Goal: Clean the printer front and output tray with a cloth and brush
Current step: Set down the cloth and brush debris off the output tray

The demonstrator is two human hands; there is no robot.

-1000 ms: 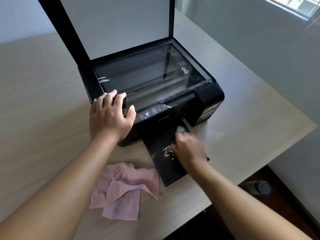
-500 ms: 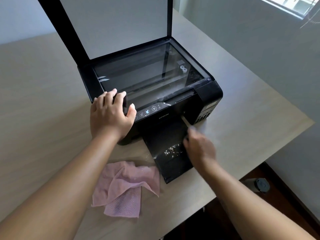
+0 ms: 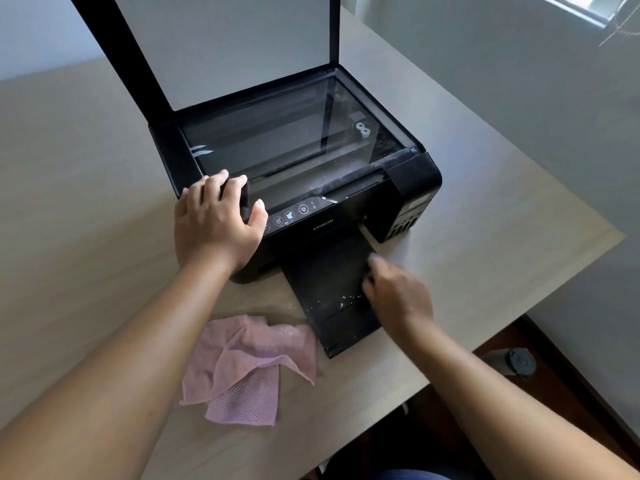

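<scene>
While specks (image 3: 341, 301) dot the output tray (image 3: 325, 271), cleaning seems unfinished; left grip (image 3: 214, 223) clasps the printer (image 3: 412, 174), right grip (image 3: 394, 292) unreadable.

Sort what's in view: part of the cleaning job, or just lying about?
Job: printer, output tray with specks, pink cloth, left hand gripping the printer, right hand over the tray (blurred, grasp unclear).
Lying about: dark capped container on the floor.

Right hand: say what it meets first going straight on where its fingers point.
The right hand would likely meet the black inkjet printer front, where its black plastic output tray emerges; motion blur leaves depth unclear.
</scene>
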